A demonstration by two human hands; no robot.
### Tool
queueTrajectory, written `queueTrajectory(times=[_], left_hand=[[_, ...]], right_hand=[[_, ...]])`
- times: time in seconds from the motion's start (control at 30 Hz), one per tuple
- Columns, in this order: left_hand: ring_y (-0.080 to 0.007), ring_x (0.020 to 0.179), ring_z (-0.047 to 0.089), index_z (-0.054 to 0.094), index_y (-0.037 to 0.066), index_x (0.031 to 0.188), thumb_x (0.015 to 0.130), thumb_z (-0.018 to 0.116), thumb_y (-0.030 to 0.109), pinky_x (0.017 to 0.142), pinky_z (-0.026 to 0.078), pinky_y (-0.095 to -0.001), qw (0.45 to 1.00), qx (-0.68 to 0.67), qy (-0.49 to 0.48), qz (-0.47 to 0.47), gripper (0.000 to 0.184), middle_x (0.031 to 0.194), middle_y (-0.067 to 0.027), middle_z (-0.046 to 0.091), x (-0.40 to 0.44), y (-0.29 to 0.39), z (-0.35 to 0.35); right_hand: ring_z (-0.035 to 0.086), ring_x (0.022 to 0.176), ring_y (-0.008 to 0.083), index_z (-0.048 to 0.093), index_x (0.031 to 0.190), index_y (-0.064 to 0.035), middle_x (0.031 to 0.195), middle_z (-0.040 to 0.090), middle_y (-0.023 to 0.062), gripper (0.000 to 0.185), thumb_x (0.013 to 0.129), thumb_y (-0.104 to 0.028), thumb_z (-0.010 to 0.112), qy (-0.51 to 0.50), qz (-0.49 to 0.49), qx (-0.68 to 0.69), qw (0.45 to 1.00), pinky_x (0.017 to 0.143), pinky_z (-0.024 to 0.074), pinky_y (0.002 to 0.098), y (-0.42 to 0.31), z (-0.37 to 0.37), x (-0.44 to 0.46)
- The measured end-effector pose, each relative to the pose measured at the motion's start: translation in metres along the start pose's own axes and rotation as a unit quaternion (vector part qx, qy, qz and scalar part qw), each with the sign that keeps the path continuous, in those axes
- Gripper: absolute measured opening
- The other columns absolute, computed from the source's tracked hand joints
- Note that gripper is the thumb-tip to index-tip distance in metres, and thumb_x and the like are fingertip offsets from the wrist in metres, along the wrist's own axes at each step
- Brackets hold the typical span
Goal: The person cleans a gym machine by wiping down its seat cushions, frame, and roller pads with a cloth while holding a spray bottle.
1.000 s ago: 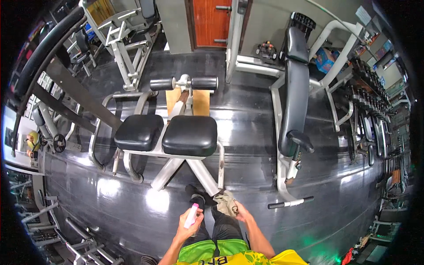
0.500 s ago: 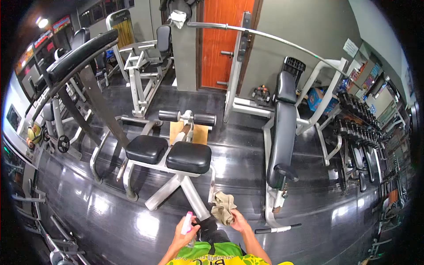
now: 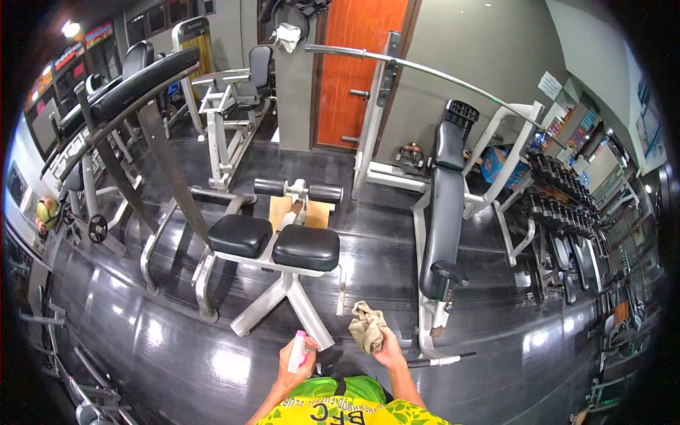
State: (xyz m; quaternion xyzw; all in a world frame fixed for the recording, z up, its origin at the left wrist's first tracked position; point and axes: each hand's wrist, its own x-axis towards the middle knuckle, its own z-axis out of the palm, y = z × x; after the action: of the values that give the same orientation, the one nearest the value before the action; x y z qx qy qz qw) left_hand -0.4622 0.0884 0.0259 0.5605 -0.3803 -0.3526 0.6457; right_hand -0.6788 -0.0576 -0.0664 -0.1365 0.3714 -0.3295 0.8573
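My left hand [image 3: 296, 363] is wrapped round a white and pink spray bottle [image 3: 297, 352], held upright at the bottom centre; its lower part is hidden by the hand and shirt. A crumpled beige cloth [image 3: 367, 327] hangs from my right hand [image 3: 387, 350], which grips its right edge. Both hands are in front of my body, apart from each other. Just ahead of them stands a gym machine with two black padded seats [image 3: 306, 248] on a pale metal frame [image 3: 309, 312]. Neither the bottle nor the cloth touches the seats.
A black padded bench [image 3: 443, 227] stands to the right under a long barbell [image 3: 453, 79]. Loaded dumbbell racks [image 3: 559, 212] line the far right. At left, a slanted frame carries a long black pad [image 3: 145, 83]. The floor [image 3: 234, 361] is dark and glossy.
The view has shifted a little. My right hand and the cloth have moved slightly to the right and up, away from the machine's leg. The bottle stays in my left hand.
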Motion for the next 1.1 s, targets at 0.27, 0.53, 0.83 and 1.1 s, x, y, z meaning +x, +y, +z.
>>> queueTrajectory(times=[0.27, 0.53, 0.83, 1.1], left_hand=[[-0.0136, 0.064, 0.063, 0.06, -0.003, 0.103, 0.07, 0.057, -0.004, 0.061, 0.05, -0.0249, 0.993, 0.088, -0.039, 0.07, 0.033, 0.079, -0.0095, 0.063, 0.024, -0.003, -0.002], [-0.0148, 0.073, 0.053, 0.05, -0.002, 0.113, 0.075, 0.065, 0.002, 0.068, 0.044, -0.0285, 0.98, 0.165, -0.073, 0.081, 0.041, 0.098, -0.0101, 0.045, 0.06, -0.014, 0.043], [-0.0133, 0.073, 0.054, 0.051, 0.002, 0.107, 0.082, 0.065, 0.01, 0.068, 0.045, -0.0271, 0.995, 0.095, -0.01, -0.015, 0.029, 0.09, -0.0075, 0.052, 0.111, -0.048, 0.139], [-0.0153, 0.067, 0.065, 0.053, 0.002, 0.099, 0.082, 0.065, 0.007, 0.058, 0.049, -0.0275, 0.991, 0.112, 0.028, -0.061, 0.021, 0.076, -0.0072, 0.063, 0.15, -0.065, 0.208]], right_hand=[[0.055, 0.112, 0.0245, 0.046, 0.129, -0.005, 0.124, 0.056, 0.009, 0.044, 0.089, -0.023, 0.043, 0.009, -0.081, 0.037, 0.996, 0.096, 0.0428, 0.0379, -0.015, 0.013, -0.015], [0.054, 0.113, 0.0244, 0.042, 0.131, -0.0029, 0.125, 0.054, 0.0106, 0.044, 0.091, -0.02, 0.039, 0.027, -0.175, 0.002, 0.984, 0.097, 0.0428, 0.0374, -0.071, -0.018, 0.008], [0.055, 0.112, 0.0233, 0.046, 0.128, -0.0026, 0.123, 0.056, 0.0092, 0.041, 0.09, -0.016, 0.042, 0.079, -0.11, 0.015, 0.991, 0.096, 0.0437, 0.036, -0.168, -0.057, 0.055], [0.056, 0.111, 0.023, 0.047, 0.127, -0.003, 0.123, 0.057, 0.0091, 0.039, 0.091, -0.019, 0.041, 0.054, -0.112, -0.051, 0.991, 0.098, 0.0422, 0.0354, -0.279, -0.067, 0.092]])
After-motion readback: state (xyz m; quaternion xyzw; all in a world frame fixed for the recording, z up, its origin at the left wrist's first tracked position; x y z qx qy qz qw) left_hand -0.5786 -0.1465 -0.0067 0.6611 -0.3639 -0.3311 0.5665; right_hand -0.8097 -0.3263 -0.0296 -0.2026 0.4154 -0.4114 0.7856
